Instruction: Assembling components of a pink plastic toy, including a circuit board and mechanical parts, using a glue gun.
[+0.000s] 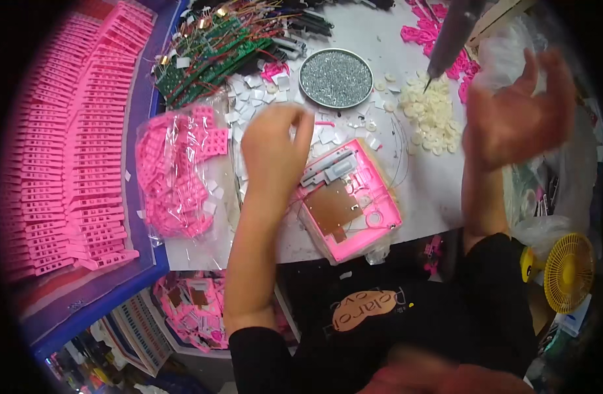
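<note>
Head view: the left hand [273,150] is over the middle of the white bench [433,190], back of the hand up. Its fingers [300,121] are curled and pressed together at the tips, above the scattered small white squares [249,92]; whether they pinch one of these I cannot tell, the tips are hidden. Just beside this hand, at 4 o'clock from it, lies the pink plastic housing [351,200], open side up, with a brown board [331,209] inside and a grey metal part [331,167] at its upper edge. The hand does not touch the housing.

The right hand [515,115] is raised at 2 o'clock of the picture, blurred, palm turned to the left, fingers spread and holding nothing. At 10 o'clock from it a grey electric screwdriver [452,36] hangs with its tip down, apart from the hand, over a heap of small white round discs [433,111].

At 12 o'clock stands a round metal dish [335,77] full of tiny screws. At 11 o'clock is a pile of green circuit boards [209,52] with wires. At 9 o'clock a clear bag of pink parts [177,174] lies near the left forearm, and further left rows of pink strips [78,144] are stacked in a blue tray [150,262]. A small yellow fan [569,272] is at 4 o'clock.
</note>
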`<action>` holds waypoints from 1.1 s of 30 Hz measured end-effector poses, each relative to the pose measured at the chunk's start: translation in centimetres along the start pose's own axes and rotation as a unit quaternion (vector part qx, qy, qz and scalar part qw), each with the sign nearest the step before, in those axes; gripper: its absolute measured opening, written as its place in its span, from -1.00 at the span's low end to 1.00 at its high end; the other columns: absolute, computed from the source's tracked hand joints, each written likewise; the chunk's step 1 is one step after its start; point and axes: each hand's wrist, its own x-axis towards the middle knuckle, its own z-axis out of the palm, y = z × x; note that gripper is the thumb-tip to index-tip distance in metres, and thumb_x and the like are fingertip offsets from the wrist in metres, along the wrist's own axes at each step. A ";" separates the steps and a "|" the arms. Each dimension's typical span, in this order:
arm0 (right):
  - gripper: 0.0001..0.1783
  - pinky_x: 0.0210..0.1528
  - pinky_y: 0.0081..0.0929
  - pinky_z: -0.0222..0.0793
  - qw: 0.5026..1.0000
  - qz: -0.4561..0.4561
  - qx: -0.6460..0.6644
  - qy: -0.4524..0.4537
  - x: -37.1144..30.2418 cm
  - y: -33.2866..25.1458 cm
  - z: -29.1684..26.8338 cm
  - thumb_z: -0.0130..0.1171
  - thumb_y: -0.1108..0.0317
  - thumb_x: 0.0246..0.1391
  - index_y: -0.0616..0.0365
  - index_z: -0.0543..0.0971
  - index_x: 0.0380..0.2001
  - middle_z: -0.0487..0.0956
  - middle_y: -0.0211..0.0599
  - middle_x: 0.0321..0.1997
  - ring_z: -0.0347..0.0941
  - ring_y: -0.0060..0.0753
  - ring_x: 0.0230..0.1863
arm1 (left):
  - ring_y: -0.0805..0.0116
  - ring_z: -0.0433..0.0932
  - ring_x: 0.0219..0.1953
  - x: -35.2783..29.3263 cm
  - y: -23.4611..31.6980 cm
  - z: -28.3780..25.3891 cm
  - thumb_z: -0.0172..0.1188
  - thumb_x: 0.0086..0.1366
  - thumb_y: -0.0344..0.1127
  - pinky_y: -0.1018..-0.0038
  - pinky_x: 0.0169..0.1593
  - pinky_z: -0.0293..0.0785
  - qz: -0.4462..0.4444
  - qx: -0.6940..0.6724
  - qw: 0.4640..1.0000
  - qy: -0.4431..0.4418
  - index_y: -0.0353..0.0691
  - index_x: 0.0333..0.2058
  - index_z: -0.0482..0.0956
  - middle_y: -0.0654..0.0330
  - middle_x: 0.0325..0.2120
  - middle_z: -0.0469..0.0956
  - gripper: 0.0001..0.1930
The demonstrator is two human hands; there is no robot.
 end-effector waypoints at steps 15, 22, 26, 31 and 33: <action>-0.48 -0.47 -0.58 0.29 0.774 0.460 0.432 -0.057 0.2 0.3 5.2 0.20 0.41 0.16 0.30 0.38 0.17 0.46 -0.44 -0.54 0.36 -0.62 -0.55 | 0.21 0.59 -0.19 8.7 -1.8 7.8 0.25 0.25 -0.10 0.06 0.05 0.20 0.107 0.271 0.940 -0.178 -0.10 -0.37 0.71 0.20 -0.38 0.67 -0.79; -0.68 -0.52 -0.48 0.28 0.698 0.350 0.624 0.001 -3.1 -5.2 1.0 0.20 0.33 0.18 0.14 0.32 -0.11 0.38 -0.40 -0.63 0.29 -0.52 -0.64 | 0.28 0.56 -0.27 -4.1 4.5 0.8 0.36 0.14 -0.30 0.20 0.06 0.15 0.148 -0.002 0.984 -0.102 -0.10 -0.38 0.62 0.30 -0.42 0.61 -0.89; -0.65 -0.49 -0.43 0.29 0.709 0.344 0.610 -0.085 -4.0 -7.5 0.8 0.29 0.34 0.15 0.04 0.31 -0.16 0.37 -0.40 -0.64 0.31 -0.46 -0.62 | 0.31 0.54 -0.31 -7.7 4.9 0.1 0.31 0.17 -0.38 0.15 0.07 0.12 0.023 -0.127 0.983 -0.128 -0.10 -0.36 0.67 0.33 -0.43 0.63 -0.95; -0.67 -0.35 -0.53 0.39 0.689 0.356 0.623 -0.103 -4.5 -7.6 1.3 0.23 0.46 0.08 0.19 0.35 -0.13 0.47 -0.31 -0.40 0.44 -0.53 -0.43 | 0.32 0.53 -0.36 -8.7 4.3 0.6 0.36 0.12 -0.38 0.20 0.03 0.12 0.043 -0.113 0.990 -0.070 -0.09 -0.32 0.68 0.35 -0.48 0.60 -0.88; -0.68 -0.32 -0.55 0.40 0.647 0.353 0.674 -0.047 -4.6 -7.6 2.1 0.21 0.48 0.07 0.21 0.36 -0.13 0.49 -0.29 -0.34 0.46 -0.56 -0.38 | 0.30 0.53 -0.33 -8.7 4.3 0.7 0.38 0.11 -0.35 0.17 0.08 0.10 0.071 -0.064 0.995 -0.038 -0.08 -0.31 0.66 0.33 -0.45 0.58 -0.85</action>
